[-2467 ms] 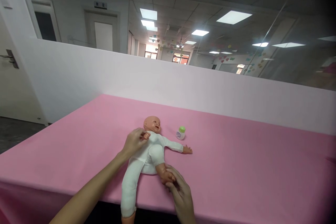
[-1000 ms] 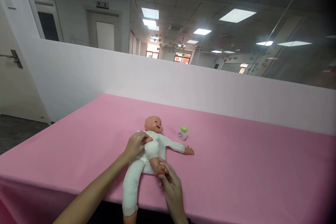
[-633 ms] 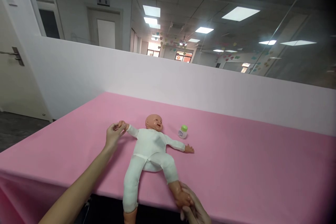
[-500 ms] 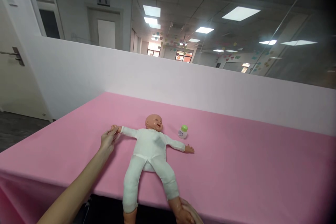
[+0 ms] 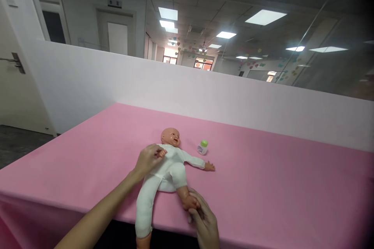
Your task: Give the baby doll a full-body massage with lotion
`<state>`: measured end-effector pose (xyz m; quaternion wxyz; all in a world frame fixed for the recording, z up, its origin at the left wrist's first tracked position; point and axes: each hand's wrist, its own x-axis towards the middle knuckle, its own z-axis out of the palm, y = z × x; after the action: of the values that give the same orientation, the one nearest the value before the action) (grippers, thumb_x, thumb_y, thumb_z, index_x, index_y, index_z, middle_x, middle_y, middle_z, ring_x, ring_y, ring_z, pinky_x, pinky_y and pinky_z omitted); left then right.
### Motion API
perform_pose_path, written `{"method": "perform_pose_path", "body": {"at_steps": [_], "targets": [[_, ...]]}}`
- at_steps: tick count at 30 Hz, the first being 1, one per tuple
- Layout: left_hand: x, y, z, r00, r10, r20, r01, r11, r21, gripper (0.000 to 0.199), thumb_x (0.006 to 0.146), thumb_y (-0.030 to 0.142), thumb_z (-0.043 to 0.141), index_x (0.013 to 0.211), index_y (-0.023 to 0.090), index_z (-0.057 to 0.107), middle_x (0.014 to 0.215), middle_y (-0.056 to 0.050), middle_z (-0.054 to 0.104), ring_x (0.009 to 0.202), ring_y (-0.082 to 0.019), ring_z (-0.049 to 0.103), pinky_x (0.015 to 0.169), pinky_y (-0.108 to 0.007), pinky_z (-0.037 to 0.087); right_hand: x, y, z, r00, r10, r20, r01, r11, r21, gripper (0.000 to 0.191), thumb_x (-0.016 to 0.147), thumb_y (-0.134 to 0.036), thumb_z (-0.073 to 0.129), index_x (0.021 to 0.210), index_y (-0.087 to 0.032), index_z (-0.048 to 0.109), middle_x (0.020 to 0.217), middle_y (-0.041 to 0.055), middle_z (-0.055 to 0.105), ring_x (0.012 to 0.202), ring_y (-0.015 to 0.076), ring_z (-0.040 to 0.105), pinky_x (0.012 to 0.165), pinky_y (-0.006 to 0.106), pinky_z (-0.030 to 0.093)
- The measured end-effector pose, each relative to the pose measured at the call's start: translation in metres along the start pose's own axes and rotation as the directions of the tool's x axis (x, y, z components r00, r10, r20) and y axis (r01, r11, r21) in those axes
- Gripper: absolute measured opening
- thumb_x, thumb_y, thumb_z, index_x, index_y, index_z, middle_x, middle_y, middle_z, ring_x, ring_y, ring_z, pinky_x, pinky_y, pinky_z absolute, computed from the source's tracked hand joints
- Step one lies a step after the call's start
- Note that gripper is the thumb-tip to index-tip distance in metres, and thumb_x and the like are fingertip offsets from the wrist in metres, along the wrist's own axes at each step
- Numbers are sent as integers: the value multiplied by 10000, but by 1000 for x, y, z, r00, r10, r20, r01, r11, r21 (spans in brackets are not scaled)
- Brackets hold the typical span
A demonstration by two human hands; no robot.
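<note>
A baby doll [image 5: 168,165] in a white suit lies on its back on the pink cloth-covered table [image 5: 263,186], head away from me. My left hand [image 5: 149,159] is closed round the doll's hand on the left of the picture, held over its chest. The fingers of my right hand [image 5: 204,216] grip the doll's foot on the right side, and that leg is bent up. The doll's other arm stretches out to the right, and its other leg hangs toward the front edge. Beside the head stands a small clear jar [image 5: 202,148] with a green lid.
Behind the table runs a low white wall [image 5: 204,93] with glass above it. A door [image 5: 20,89] with a metal handle is at the far left. The table's front edge crosses below the doll.
My left hand has brought the doll's hand inward from the left onto its chest. My right hand has raised the doll's foot, bending the leg toward its body.
</note>
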<state>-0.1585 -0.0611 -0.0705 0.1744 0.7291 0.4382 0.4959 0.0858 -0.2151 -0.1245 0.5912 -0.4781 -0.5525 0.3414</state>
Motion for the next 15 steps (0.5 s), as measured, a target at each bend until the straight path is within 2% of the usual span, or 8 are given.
{"method": "perform_pose_path", "body": {"at_steps": [3,6,9,11,13,15], "targets": [[-8,1,17,988,102,113,-130,950,283,128,927,220,612,944,225,739,938,-70,747,891,-233,662,687,-309,463,17,-1,24,1000,-3,16,2,999,48,488,870,-529,720,1196,-170,771,1242,164,740,855,252,740,619,269,614],[-11,1,16,987,101,126,-136,941,310,152,924,182,591,957,224,732,959,-76,747,899,-233,662,687,-307,454,24,-3,37,1000,-11,29,9,997,77,488,854,-533,733,1172,-165,781,1241,173,738,792,238,728,558,258,592],[-7,2,3,998,50,26,-53,990,127,117,930,265,613,937,234,725,930,-60,734,891,-219,666,748,-316,505,18,-6,27,1000,-19,1,19,998,64,483,851,-536,739,1169,-177,785,1202,160,757,920,278,741,684,289,629],[-3,-2,-9,994,-60,-95,53,996,-77,121,910,323,654,947,233,727,955,-57,734,905,-215,676,785,-327,543,6,-5,12,1000,-22,-15,23,999,27,459,845,-527,751,1152,-189,793,1200,150,760,1039,305,729,819,329,632],[0,-13,-21,950,-227,-213,164,947,-276,170,842,354,737,943,217,732,969,-62,739,915,-220,686,819,-345,568,-9,0,-7,999,-13,-36,13,1000,-7,423,838,-519,762,1118,-205,803,1197,141,763,1101,321,717,903,361,616],[3,-31,-33,857,-431,-283,264,839,-476,244,759,363,817,913,193,733,949,-65,739,917,-229,697,846,-375,585,-27,6,-23,998,6,-64,-8,1000,-21,388,834,-516,766,1081,-220,812,1185,136,768,1110,330,718,930,380,609]]}}
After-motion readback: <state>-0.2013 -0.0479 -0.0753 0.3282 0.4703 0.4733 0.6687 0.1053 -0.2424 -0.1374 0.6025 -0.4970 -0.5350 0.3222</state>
